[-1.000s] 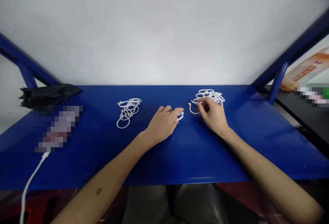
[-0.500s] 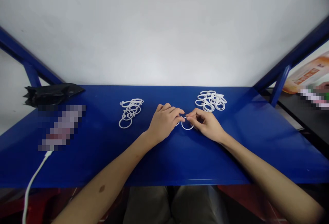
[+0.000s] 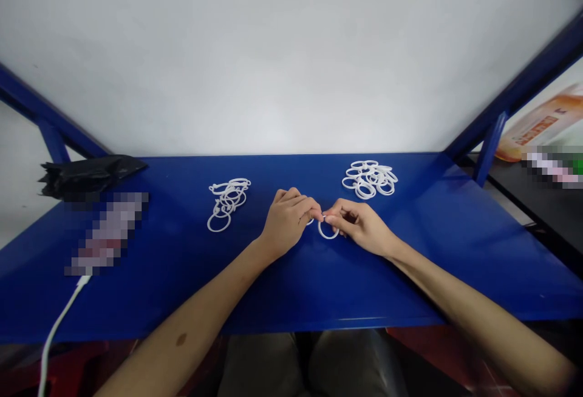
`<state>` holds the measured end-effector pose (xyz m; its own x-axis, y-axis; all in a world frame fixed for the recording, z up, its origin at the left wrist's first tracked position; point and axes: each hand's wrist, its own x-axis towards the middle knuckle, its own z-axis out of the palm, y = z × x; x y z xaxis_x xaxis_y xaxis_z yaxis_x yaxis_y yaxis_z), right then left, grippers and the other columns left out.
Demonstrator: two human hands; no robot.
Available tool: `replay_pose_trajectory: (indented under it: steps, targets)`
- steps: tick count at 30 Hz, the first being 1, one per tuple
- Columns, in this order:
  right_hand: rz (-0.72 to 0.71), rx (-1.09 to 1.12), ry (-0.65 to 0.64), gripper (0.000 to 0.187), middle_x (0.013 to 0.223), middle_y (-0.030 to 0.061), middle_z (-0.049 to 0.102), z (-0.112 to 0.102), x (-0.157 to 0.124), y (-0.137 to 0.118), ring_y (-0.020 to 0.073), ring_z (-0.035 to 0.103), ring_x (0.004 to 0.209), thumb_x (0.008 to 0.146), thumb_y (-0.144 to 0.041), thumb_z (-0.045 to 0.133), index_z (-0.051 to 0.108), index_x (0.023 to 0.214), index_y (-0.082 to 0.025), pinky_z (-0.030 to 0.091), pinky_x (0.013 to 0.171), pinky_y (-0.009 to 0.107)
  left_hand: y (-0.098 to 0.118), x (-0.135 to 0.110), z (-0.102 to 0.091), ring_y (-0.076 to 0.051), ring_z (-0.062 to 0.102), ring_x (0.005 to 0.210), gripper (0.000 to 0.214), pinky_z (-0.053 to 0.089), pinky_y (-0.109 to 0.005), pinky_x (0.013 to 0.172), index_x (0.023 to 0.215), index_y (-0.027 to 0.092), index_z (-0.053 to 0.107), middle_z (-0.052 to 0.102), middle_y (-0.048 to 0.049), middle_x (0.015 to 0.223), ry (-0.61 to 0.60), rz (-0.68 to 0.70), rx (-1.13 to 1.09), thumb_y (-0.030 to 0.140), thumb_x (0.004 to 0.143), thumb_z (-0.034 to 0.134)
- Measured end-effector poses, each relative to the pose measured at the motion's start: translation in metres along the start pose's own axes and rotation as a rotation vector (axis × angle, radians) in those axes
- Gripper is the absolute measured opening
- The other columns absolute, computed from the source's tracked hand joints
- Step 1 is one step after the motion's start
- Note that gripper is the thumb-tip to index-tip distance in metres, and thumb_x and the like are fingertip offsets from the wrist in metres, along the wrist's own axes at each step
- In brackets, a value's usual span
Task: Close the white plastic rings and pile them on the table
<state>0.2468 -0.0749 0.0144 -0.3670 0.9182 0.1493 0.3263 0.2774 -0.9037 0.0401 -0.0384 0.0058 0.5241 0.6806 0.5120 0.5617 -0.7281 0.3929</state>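
Observation:
My two hands meet at the middle of the blue table [image 3: 319, 288]. My left hand [image 3: 288, 221] is closed, pinching a small white ring that is mostly hidden by its fingertips. My right hand [image 3: 359, 225] is closed too, pinching a white plastic ring [image 3: 328, 231] that hangs just below the fingers. The fingertips of both hands touch. A pile of loose white rings [image 3: 370, 179] lies behind my right hand. A chain of linked white rings [image 3: 226, 201] lies to the left of my left hand.
A black bag [image 3: 86, 173] sits at the table's far left corner. A blurred object [image 3: 107, 233] with a white cable [image 3: 54, 330] lies at the left. Blue frame posts [image 3: 489, 145] rise at both sides. A white wall stands behind.
My right hand took a ring from the pile at the back right and brought it left to my left hand. Both hands have drawn slightly toward me, fingertips together.

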Motion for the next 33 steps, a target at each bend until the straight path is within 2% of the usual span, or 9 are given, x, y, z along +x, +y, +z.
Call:
replay_pose_trajectory:
  steps: [2,4,8,11,14,16,20,27,33]
  targets:
    - [-0.040,-0.093,0.018,0.025,0.067,-0.0023,0.061,0.000,0.002,-0.001,0.0110,0.053,0.056,0.097,-0.043,0.057,0.065,0.091,-0.020,0.043,0.053,0.025,0.000,0.001,0.001,-0.018,0.057,0.083,0.026,0.036,-0.035,0.082,0.081,0.024,0.068,0.075,0.0035,0.085,-0.007,-0.011,0.025,0.031,0.101,0.053]
    - [-0.124,-0.230,0.085,0.022,0.076,0.0008,0.067,-0.004,0.006,0.001,0.0134,0.059,0.064,0.098,-0.039,0.055,0.066,0.094,-0.021,0.048,0.061,0.027,-0.001,0.004,0.000,-0.020,0.058,0.088,0.020,0.037,-0.036,0.083,0.091,0.023,0.068,0.074,0.0016,0.088,-0.021,-0.055,0.065,0.036,0.100,0.055]
    - [-0.262,-0.549,0.330,0.019,0.096,0.0078,0.069,-0.030,0.015,0.015,0.0202,0.065,0.086,0.098,-0.029,0.053,0.069,0.097,-0.021,0.052,0.078,0.035,-0.003,0.008,-0.005,-0.023,0.058,0.100,0.027,0.039,-0.038,0.088,0.110,0.021,0.064,0.071,-0.0034,0.103,-0.104,-0.164,0.155,0.043,0.098,0.057]
    - [-0.183,-0.725,0.513,0.019,0.094,0.0091,0.066,-0.063,0.018,0.032,0.0215,0.064,0.079,0.095,-0.027,0.054,0.072,0.098,-0.020,0.051,0.074,0.037,-0.006,0.007,-0.010,-0.028,0.055,0.111,0.040,0.040,-0.042,0.093,0.120,0.020,0.060,0.066,-0.0080,0.119,-0.196,-0.217,0.205,0.050,0.094,0.059]
    - [-0.060,-0.826,0.576,0.018,0.092,0.0102,0.067,-0.090,0.017,0.045,0.0213,0.062,0.073,0.091,-0.023,0.056,0.072,0.097,-0.017,0.050,0.071,0.036,-0.008,0.005,-0.012,-0.031,0.053,0.117,0.057,0.039,-0.046,0.098,0.129,0.019,0.056,0.060,-0.0109,0.126,-0.260,-0.232,0.216,0.059,0.089,0.061]
    - [0.002,-0.869,0.578,0.017,0.092,0.0108,0.068,-0.099,0.015,0.050,0.0217,0.062,0.073,0.088,-0.020,0.057,0.072,0.095,-0.016,0.050,0.072,0.036,-0.009,0.004,-0.013,-0.033,0.052,0.118,0.063,0.039,-0.048,0.099,0.132,0.019,0.054,0.059,-0.0121,0.128,-0.291,-0.227,0.218,0.062,0.086,0.061]
    - [0.101,-0.940,0.549,0.015,0.093,0.0113,0.069,-0.101,0.012,0.051,0.0213,0.061,0.072,0.083,-0.017,0.058,0.071,0.092,-0.016,0.048,0.072,0.035,-0.008,0.001,-0.012,-0.034,0.051,0.118,0.063,0.039,-0.049,0.100,0.135,0.019,0.053,0.059,-0.0128,0.128,-0.341,-0.205,0.234,0.058,0.087,0.061]
    - [0.213,-0.958,0.538,0.022,0.096,0.0091,0.068,-0.096,0.009,0.042,0.0185,0.061,0.068,0.084,-0.022,0.057,0.072,0.099,-0.018,0.047,0.070,0.034,-0.008,0.001,-0.011,-0.032,0.053,0.115,0.052,0.041,-0.047,0.098,0.135,0.018,0.052,0.060,-0.0124,0.125,-0.356,-0.179,0.278,0.045,0.092,0.061]
    - [0.232,-0.994,0.595,0.024,0.100,0.0109,0.067,-0.092,0.009,0.034,0.0224,0.062,0.075,0.084,-0.026,0.057,0.072,0.102,-0.019,0.048,0.069,0.037,-0.007,0.002,-0.010,-0.031,0.056,0.114,0.040,0.042,-0.046,0.096,0.130,0.017,0.055,0.064,-0.0113,0.123,-0.346,-0.158,0.297,0.035,0.094,0.060]
